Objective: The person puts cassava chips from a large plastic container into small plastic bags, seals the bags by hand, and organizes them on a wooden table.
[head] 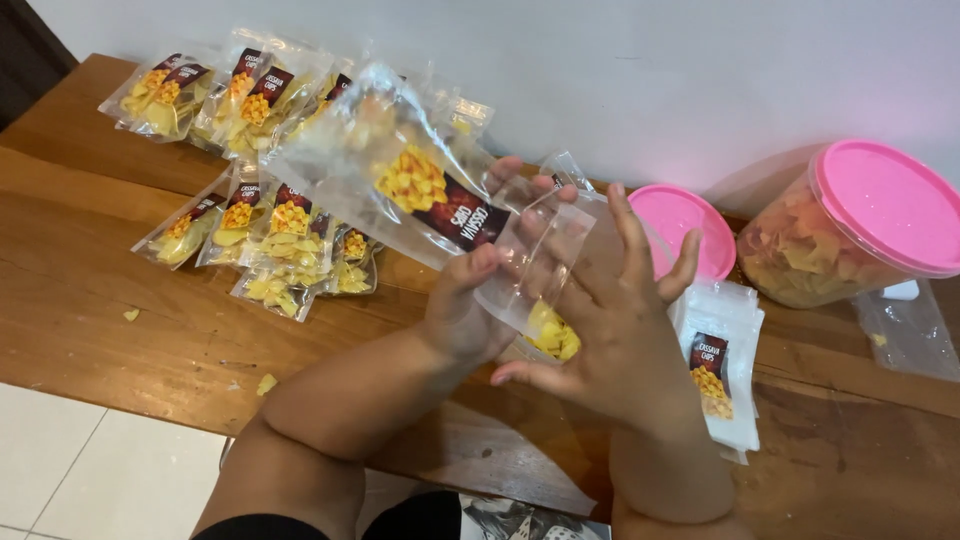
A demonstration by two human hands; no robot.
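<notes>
The left hand (pixel 462 312) grips a clear pouch (pixel 440 190) at its lower part, the thumb pressed on the front film, and it holds the pouch up above the table (pixel 90 300), tilted, with the open mouth toward the right hand; I judge this tilt keeps the few yellow chips (pixel 553 333) at the bottom corner, so they do not fall out. The right hand (pixel 610 320) is spread, its fingers open and lying against the pouch mouth and partly behind the film, not closed on anything; it seems to steady and widen the opening, but if a fingertip pinches the film I cannot tell. The pouch has a dark label with a yellow picture, and this label faces the camera. Just right of the hands lies a stack of empty pouches (pixel 720 340), flat and near the right hand, probably so one can be taken easily. Behind them a pink lid (pixel 680 225) lies apart from its jar, and a big jar (pixel 850 240) with chips lies on its side, its own pink lid on. On the left side, well apart from the hands, filled pouches (pixel 270 240) lie in loose groups, more of them near the wall (pixel 600 60). Some crumbs (pixel 266 383) are on the wood
</notes>
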